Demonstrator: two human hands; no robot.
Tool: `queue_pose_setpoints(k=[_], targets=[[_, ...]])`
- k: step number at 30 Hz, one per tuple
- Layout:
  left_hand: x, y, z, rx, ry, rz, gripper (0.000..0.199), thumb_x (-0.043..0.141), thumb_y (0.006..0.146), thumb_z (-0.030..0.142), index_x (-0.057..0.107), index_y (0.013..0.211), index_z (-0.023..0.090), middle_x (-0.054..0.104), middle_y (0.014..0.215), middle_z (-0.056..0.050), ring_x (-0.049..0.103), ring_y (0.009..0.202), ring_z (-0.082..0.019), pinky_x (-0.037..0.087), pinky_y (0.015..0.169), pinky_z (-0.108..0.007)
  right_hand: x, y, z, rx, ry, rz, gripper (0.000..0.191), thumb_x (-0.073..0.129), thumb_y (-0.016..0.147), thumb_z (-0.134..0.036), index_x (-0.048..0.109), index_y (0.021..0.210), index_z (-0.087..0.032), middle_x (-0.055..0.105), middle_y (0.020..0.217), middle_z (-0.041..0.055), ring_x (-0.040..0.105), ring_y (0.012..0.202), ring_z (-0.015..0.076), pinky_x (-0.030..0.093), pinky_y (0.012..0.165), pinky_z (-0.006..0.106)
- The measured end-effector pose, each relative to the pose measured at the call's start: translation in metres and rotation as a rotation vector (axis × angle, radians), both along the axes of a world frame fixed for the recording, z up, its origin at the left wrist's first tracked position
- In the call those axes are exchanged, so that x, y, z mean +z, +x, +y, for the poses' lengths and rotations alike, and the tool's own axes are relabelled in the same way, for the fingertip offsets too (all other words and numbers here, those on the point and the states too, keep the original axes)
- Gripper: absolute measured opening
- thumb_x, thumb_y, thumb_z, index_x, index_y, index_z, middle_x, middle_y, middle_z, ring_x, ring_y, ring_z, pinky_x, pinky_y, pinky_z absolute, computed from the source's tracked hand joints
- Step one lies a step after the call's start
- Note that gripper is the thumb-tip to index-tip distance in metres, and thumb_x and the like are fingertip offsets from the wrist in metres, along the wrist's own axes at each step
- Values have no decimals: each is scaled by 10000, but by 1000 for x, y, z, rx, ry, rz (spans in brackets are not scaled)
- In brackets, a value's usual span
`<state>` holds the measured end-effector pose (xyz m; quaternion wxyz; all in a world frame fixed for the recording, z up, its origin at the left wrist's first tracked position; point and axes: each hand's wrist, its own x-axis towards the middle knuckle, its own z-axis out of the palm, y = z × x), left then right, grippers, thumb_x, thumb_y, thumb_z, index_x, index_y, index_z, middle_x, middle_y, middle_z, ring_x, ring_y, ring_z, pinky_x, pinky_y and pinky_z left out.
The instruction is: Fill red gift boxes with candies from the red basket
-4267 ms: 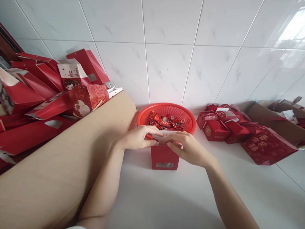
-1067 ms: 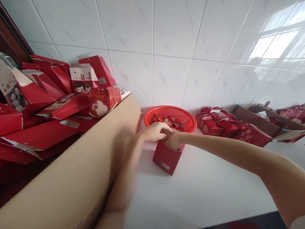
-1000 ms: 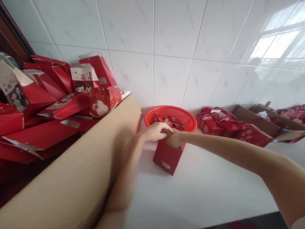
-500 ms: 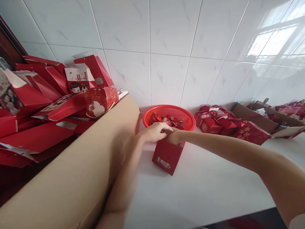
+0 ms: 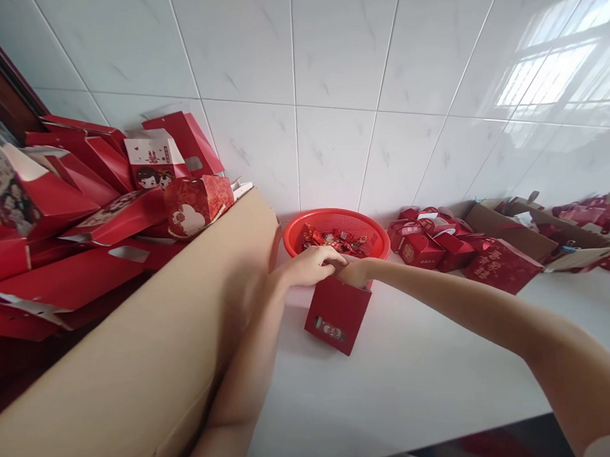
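Observation:
A red paper box point(image 5: 338, 316) with a small clear window stands open at the top on the white table. My right hand point(image 5: 354, 273) reaches down into its opening, its fingers hidden inside. At the box's upper left edge is my left hand point(image 5: 314, 263), thumb and fingers closed on the rim. Just behind both hands sits a red plastic basket point(image 5: 291, 229) holding small red wrapped pieces point(image 5: 340, 242).
A large cardboard box point(image 5: 182, 304) full of red boxes point(image 5: 93, 214) fills the left. Several red gift boxes point(image 5: 419, 249) and an open carton point(image 5: 510, 229) stand along the tiled wall at right. The white table point(image 5: 399, 392) extends rightward.
The view has shifted slightly. The red box's lower end has moved a little toward the right, and more of its window pattern shows. Both hands remain at the box.

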<state>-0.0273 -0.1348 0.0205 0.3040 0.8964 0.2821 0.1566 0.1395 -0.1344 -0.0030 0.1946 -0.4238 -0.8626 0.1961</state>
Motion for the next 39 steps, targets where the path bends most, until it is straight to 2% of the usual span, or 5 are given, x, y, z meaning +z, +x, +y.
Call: queue_pose_setpoints(k=[4,8,18,29,39], targets=[[3,0,-2,-21,-15,-4,408,467,825,92,758,1078,227,715,1193,-22,658,1084,-199,521,922,-283,43,24,-16,166,-261,-136,52,738,795,-193,730,744,-185,645,632,-23,587,555,127,516,548,256],[5,-3,-2,31,-31,14,324,487,944,334,742,1114,228,726,1181,-33,664,1066,-221,518,897,-300,66,63,-49,160,-332,187,245,561,933,-308,731,1070,-198,735,964,48,693,903,192,566,812,331],[0,2,1,32,-58,-7,336,634,847,313,722,1159,223,700,1250,-45,655,1124,-229,512,957,-318,-23,96,-85,-298,-236,781,556,750,813,-482,572,1289,-259,678,1249,122,666,1127,270,550,951,449],[-22,24,5,96,8,-166,555,642,841,227,567,1386,304,677,1306,-14,683,879,-170,551,836,-308,-42,86,-74,-318,-84,882,374,707,852,-481,684,1117,-218,765,952,65,714,900,239,568,831,390],[-27,36,5,37,39,-288,125,644,850,282,722,910,204,739,958,-37,671,921,-188,543,876,-315,-48,94,-78,-400,31,830,291,682,863,-482,776,1018,-254,784,1031,62,712,949,258,568,840,384]])
